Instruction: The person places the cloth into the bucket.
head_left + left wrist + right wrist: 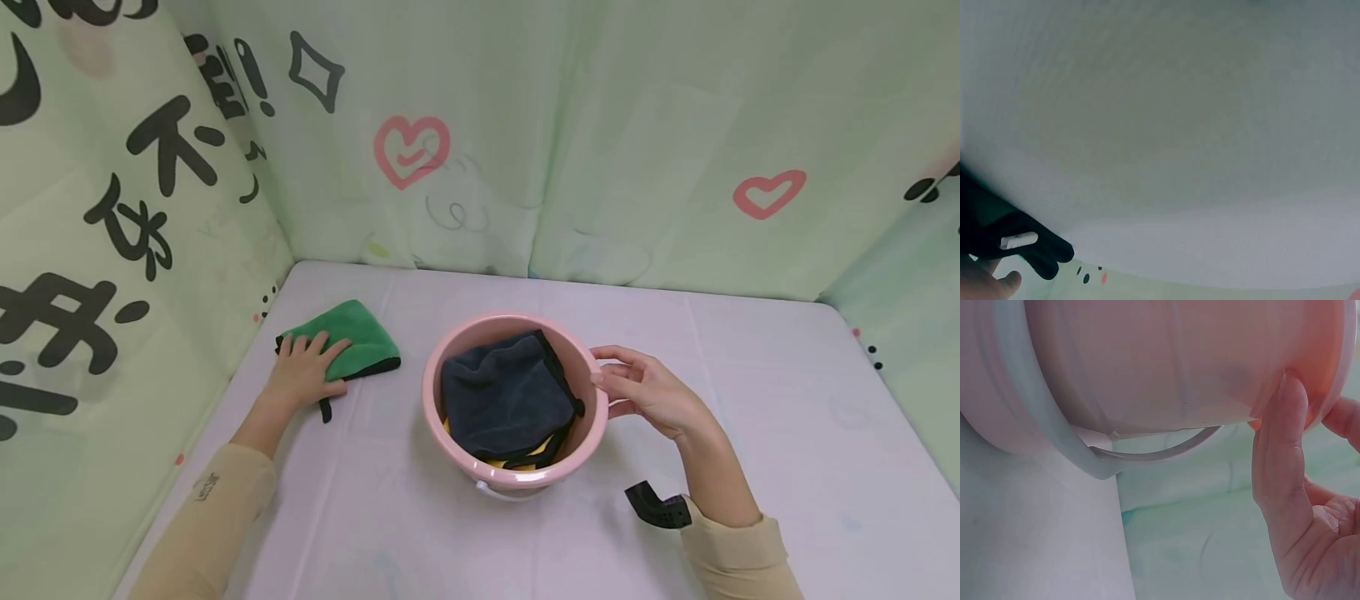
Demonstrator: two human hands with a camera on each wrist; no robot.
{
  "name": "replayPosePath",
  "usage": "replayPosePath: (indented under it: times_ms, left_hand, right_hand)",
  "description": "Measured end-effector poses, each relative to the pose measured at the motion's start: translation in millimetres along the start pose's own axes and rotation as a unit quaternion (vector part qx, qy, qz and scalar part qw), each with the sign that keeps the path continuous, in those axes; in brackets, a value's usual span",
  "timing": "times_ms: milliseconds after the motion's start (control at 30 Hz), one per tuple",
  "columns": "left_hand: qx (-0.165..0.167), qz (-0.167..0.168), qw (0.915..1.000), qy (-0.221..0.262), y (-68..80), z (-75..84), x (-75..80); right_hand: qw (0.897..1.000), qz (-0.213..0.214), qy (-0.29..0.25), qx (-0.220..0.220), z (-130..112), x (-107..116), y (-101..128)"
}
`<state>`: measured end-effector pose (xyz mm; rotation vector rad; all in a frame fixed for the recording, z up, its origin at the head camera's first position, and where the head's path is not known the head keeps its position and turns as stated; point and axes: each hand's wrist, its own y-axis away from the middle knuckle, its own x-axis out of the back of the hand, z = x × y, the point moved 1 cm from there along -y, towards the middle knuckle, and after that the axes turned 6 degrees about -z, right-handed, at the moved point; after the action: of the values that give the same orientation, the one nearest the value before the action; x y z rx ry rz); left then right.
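A green cloth (pixel 363 337) with black edging lies folded on the left of the table. My left hand (pixel 303 375) rests on its near left part, fingers spread and thumb by the lower edge. Dark edging with a white tag (pixel 1019 240) shows in the left wrist view. At the middle stands a pink bucket (pixel 525 479), upright. My right hand (pixel 652 392) pinches its right rim, thumb over the rim and fingers against the outer wall (pixel 1147 369). Inside the bucket is a dark navy cloth (pixel 502 392) with black edging, over something yellow (pixel 540 448).
The bucket's white handle (pixel 506 493) hangs down at the front. A black curved device (pixel 658 507) sits at my right sleeve. Pale green curtains (pixel 600 150) with drawings enclose the white table (pixel 420 550) at the back and sides.
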<state>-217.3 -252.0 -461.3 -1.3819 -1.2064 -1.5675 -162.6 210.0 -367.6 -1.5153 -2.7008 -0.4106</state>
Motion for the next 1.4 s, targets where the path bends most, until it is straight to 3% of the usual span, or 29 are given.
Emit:
replayPosePath:
  times_ms: [533, 1033, 1400]
  left_hand:
    - [-0.003, 0.067, 0.9969, -0.041, -4.8, 7.4, -4.6]
    - [0.001, 0.089, 0.9956, -0.029, -5.7, 10.0, -7.7]
    - [-0.005, 0.15, 0.9856, -0.079, -6.3, 11.6, 6.9]
  right_hand:
    - [1.0, 0.003, 0.005, 0.0, -1, -1, 0]
    - [1.0, 0.003, 0.0, -0.003, 0, -1, 0]
    - [1.0, 0.001, -0.002, -0.003, 0, 0, 0]
